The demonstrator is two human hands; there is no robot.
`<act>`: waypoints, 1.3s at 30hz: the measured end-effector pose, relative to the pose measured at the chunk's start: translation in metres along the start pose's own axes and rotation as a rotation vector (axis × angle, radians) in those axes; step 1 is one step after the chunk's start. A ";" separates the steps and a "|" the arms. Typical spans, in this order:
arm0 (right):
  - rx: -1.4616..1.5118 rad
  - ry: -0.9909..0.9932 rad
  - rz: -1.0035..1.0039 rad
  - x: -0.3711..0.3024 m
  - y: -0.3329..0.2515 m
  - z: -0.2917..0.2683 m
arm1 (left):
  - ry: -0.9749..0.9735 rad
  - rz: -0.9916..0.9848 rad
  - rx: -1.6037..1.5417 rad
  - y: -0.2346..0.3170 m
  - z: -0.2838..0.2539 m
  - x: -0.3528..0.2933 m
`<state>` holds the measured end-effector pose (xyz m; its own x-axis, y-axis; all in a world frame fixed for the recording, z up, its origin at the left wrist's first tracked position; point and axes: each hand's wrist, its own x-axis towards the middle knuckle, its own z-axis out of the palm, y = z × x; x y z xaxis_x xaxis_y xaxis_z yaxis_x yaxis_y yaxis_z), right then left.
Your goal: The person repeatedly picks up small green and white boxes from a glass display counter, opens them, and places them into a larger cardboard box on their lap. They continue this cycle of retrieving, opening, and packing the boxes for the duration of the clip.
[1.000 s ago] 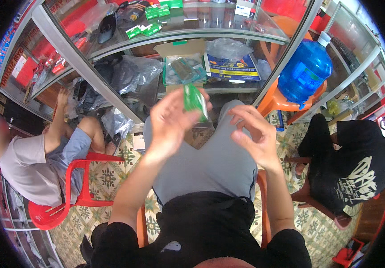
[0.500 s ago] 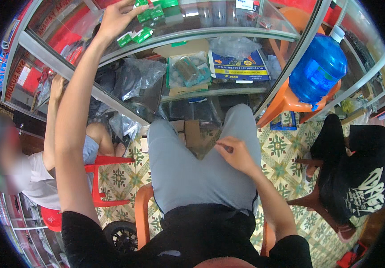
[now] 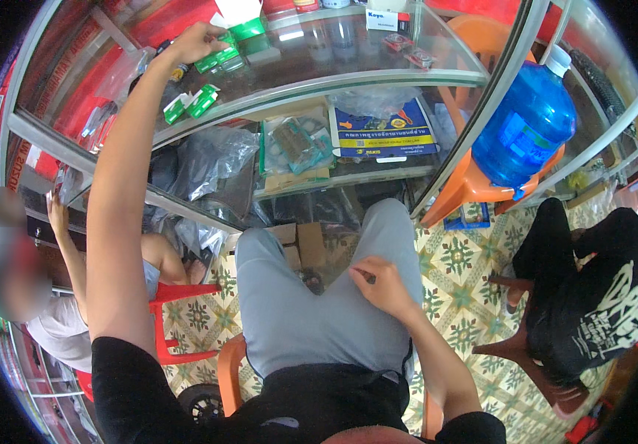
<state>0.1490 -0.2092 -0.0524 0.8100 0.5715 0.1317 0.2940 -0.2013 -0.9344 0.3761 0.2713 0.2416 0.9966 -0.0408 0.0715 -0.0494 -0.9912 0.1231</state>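
My left hand (image 3: 199, 43) reaches up to the glass shelf, fingers closed on a small green box (image 3: 222, 53) in a little group of such boxes. Two more green-and-white boxes (image 3: 191, 102) lie nearer me by the shelf's front edge. Just beyond my hand stands a larger green and white carton (image 3: 243, 21) with its white flap up. Over my right thigh, my right hand (image 3: 384, 285) is curled with thumb and fingertips together. A dark spot shows between them, too small to tell whether it is an object or shadow.
On the lower shelf of the display case (image 3: 311, 87) lie a blue and yellow box (image 3: 382, 129) and an opened carton with bagged parts (image 3: 296, 144). A blue water jug (image 3: 526, 122) rests on an orange chair (image 3: 448, 189). People sit at left and right.
The view has tilted so more of the upper shelf shows, including the larger green carton. My left hand has come down onto the small green boxes. My right hand stays over the thigh.
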 end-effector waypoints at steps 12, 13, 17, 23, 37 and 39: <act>-0.035 -0.022 -0.005 0.000 -0.006 0.002 | -0.112 0.076 -0.152 -0.038 -0.008 -0.010; -0.040 -0.018 -0.002 0.000 -0.006 0.001 | -0.092 0.044 -0.154 -0.040 -0.006 -0.011; -0.053 -0.023 -0.016 0.001 -0.005 0.003 | -0.024 0.011 -0.229 -0.067 -0.001 -0.018; -0.072 -0.005 -0.014 0.001 -0.007 0.003 | -0.034 0.089 -0.341 -0.065 0.006 -0.012; -0.078 -0.015 0.017 -0.003 -0.001 0.006 | 0.041 0.063 -0.270 -0.045 0.008 -0.011; -0.074 -0.012 0.006 -0.003 -0.001 0.006 | 0.089 0.039 -0.316 -0.041 0.007 -0.020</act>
<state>0.1439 -0.2062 -0.0540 0.8059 0.5793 0.1221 0.3263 -0.2626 -0.9081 0.3583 0.3124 0.2285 0.9846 -0.0529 0.1665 -0.1192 -0.9001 0.4190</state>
